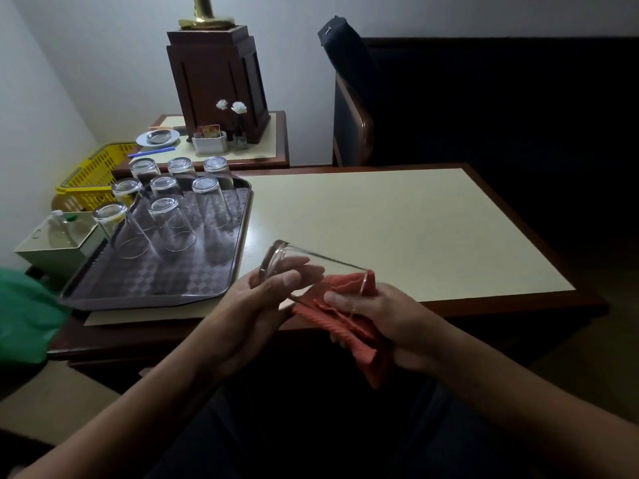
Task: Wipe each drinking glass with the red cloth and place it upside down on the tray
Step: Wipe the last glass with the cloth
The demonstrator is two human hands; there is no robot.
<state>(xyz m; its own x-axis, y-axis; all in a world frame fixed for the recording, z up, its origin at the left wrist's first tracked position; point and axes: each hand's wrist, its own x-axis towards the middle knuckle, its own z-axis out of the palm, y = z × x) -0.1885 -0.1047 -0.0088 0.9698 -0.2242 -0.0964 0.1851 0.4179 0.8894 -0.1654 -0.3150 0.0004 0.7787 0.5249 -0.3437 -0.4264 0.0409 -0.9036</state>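
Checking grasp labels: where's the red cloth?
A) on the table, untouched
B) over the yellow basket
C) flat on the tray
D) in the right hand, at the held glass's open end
D: the right hand grips the red cloth against the open end of the glass, which the left hand holds near its base.

This looks like a restaurant or hotel dining room rather than a home. A dining table (pixel 397 223) with a cream top and dark wood edging fills the middle of the frame. A smaller matching side table (pixel 276 140) stands behind it, left of centre. On the side table sit a white holder (pixel 209 144) with printed cards or packets, two white flowers (pixel 238 107) in a small vase, and a plate (pixel 157 137) carrying a metal dish. At left a tray (pixel 155 281) bears rows of identical upturned glasses (pixel 211 202), with a yellow plastic basket (pixel 93 174) behind. A padded chair (pixel 352 122) with wooden arms stands right of centre at the top.
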